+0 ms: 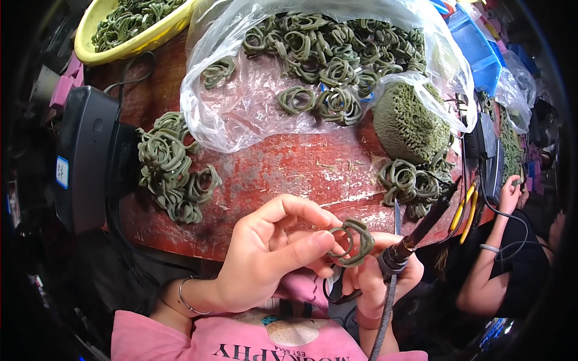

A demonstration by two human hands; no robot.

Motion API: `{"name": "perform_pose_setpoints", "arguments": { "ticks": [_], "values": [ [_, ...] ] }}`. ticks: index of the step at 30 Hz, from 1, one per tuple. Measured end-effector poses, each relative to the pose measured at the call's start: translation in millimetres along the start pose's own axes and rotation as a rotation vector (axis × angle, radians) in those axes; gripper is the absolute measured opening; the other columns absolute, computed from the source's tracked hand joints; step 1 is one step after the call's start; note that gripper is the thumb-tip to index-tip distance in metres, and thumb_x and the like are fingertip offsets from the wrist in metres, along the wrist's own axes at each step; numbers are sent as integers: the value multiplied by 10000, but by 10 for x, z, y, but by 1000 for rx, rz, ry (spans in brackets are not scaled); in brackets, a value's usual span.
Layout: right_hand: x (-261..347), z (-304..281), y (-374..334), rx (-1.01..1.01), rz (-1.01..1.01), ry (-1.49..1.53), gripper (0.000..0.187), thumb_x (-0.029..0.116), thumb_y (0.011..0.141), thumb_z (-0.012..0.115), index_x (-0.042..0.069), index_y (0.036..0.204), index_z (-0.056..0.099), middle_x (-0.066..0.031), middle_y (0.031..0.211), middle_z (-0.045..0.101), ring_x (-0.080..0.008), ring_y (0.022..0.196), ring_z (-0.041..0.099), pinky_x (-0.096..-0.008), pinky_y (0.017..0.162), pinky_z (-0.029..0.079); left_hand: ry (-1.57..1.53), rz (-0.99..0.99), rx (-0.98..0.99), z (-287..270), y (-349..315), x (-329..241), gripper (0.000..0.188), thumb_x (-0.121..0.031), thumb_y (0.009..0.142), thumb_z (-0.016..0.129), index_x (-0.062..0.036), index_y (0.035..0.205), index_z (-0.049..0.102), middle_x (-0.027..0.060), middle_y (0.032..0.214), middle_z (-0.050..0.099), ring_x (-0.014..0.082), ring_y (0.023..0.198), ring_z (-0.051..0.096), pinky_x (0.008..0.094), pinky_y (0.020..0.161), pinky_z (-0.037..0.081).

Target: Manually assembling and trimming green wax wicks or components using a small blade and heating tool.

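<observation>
Between my two hands is a dark green ring-shaped piece (pixel 365 242), made of a wider band and a thinner loop. My left hand (pixel 265 256) pinches its left side between thumb and fingers. My right hand (pixel 385 274) touches its right side and also has a black pen-like tool (pixel 415 234) with a grey cord in its grip. A thin metal blade (pixel 397 218) stands up beside the right fingers; its lower end is hidden. Similar green rings lie in a heap (pixel 165 159) to the left and a smaller heap (pixel 415 183) to the right.
A clear plastic bag (pixel 235 129) full of green rings lies open on the red worn table (pixel 289 174). Around it are a yellow basin (pixel 90 57), a rough green block (pixel 409 123), a black box (pixel 90 156), yellow-handled pliers (pixel 463 213) and another person's hand (pixel 512 195).
</observation>
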State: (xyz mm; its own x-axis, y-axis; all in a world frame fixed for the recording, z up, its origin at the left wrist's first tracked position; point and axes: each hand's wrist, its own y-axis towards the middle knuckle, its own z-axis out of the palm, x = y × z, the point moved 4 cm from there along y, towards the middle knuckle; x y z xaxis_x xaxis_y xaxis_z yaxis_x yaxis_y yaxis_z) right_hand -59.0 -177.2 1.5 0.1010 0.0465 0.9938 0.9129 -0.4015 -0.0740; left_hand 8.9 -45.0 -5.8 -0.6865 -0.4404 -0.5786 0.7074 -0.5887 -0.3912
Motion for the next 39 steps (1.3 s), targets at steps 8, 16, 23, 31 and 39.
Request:
{"name": "perform_pose_setpoints", "arguments": {
  "ticks": [8, 16, 23, 31, 39],
  "values": [
    [-22, 4, -84, -22, -59, 149, 214, -64, 759, 573, -59, 971, 541, -43, 632, 578, -51, 546, 531, -182, 477, 413, -115, -153, 41, 13, -5, 45, 127, -137, 876, 515, -40, 955, 496, 124, 988, 542, 123, 784, 572, 174, 520, 474],
    [125, 32, -43, -16, -199, 71, 256, -65, 781, 558, -81, 1026, 485, -51, 609, 556, -59, 543, 523, -181, 475, 402, -148, -185, 32, 36, -23, 76, 130, -122, 888, 486, -32, 960, 545, 114, 1007, 548, 127, 725, 563, 176, 559, 460],
    [118, -41, -62, -6, -216, 13, 301, -53, 768, 580, -72, 1056, 493, -40, 613, 553, -50, 539, 526, -178, 467, 397, -146, -270, 9, 23, -29, 130, 177, -146, 891, 486, -12, 994, 538, 105, 1025, 550, 150, 724, 578, 191, 609, 483],
    [161, -81, -54, -23, -182, -57, 217, 8, 709, 661, -41, 907, 586, -109, 762, 649, -90, 593, 598, -196, 524, 466, -149, -292, 123, 73, -22, 109, 256, -191, 887, 504, 19, 1033, 512, 133, 1044, 546, 179, 759, 597, 231, 650, 510],
    [212, -92, -15, -58, -89, 17, 182, -9, 728, 635, -51, 897, 581, -87, 697, 627, -72, 579, 575, -188, 518, 442, 83, -122, 201, 102, -51, 4, 278, -10, 792, 604, 41, 1045, 503, 149, 1076, 501, 181, 819, 595, 256, 711, 521]
  ]
}}
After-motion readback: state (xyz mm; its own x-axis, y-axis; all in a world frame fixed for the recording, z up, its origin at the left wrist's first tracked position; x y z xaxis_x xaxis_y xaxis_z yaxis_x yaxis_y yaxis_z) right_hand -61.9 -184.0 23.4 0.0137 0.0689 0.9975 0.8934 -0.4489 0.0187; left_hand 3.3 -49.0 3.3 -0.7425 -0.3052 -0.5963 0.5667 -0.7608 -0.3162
